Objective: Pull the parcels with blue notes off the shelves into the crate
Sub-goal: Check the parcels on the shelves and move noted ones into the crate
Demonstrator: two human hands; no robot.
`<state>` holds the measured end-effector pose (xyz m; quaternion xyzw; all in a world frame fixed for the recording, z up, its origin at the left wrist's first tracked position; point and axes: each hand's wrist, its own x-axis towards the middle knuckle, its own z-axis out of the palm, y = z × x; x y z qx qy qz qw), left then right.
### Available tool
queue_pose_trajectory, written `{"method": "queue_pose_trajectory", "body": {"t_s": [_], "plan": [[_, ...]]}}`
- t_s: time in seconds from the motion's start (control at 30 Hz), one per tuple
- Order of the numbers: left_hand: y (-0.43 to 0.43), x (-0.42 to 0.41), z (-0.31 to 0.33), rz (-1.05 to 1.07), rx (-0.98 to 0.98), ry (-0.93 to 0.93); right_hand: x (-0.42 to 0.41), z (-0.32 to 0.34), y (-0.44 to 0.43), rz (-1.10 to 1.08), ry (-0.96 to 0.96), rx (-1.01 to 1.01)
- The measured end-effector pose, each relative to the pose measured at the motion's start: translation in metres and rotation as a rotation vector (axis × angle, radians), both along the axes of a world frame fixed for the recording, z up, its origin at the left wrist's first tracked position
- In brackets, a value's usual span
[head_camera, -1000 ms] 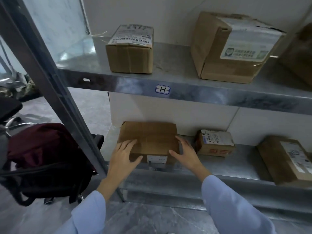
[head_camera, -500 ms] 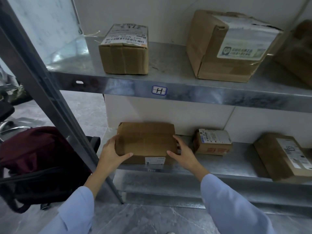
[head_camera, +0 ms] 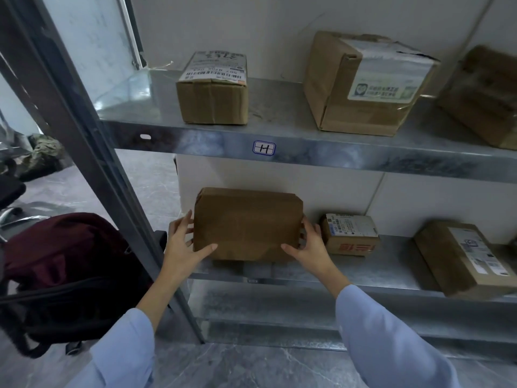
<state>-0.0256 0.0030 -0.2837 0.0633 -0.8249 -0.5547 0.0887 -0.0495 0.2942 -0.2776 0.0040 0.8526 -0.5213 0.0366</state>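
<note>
A plain brown cardboard parcel (head_camera: 246,224) is tilted up at the left end of the lower shelf (head_camera: 377,271), its broad face turned toward me. My left hand (head_camera: 183,245) grips its left edge, thumb across the lower front. My right hand (head_camera: 309,247) grips its right edge the same way. No blue note shows on the face I see; the white label seen earlier is out of sight. No crate is in view.
A small labelled box (head_camera: 349,233) sits just right of my right hand, and a larger box (head_camera: 461,256) lies further right. The upper shelf (head_camera: 307,152) carries three boxes. A steel upright (head_camera: 92,163) and a dark red bag (head_camera: 64,264) stand to the left.
Both hands moved from resting on the parcel's front to gripping its sides. The parcel has tipped up from lying flat, hiding its white front label.
</note>
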Motion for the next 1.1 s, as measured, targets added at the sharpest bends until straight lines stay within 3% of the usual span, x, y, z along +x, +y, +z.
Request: {"method": "queue_pose_trajectory", "body": {"t_s": [0.37,0.57,0.87,1.1], "plan": [[-0.001,0.009,0.011,-0.062,0.191,0.046,0.009,0.020,0.005,-0.017,0.026,-0.256],[-0.002,0.011,0.015,-0.074,0.138,0.039,0.015,0.021,0.006,0.036,0.035,-0.120],[-0.001,0.020,0.016,-0.071,0.233,0.029,0.018,0.022,0.007,-0.015,-0.009,-0.170],[-0.004,0.020,0.014,-0.101,0.199,0.019,0.017,0.022,0.006,0.003,-0.011,-0.142]]}}
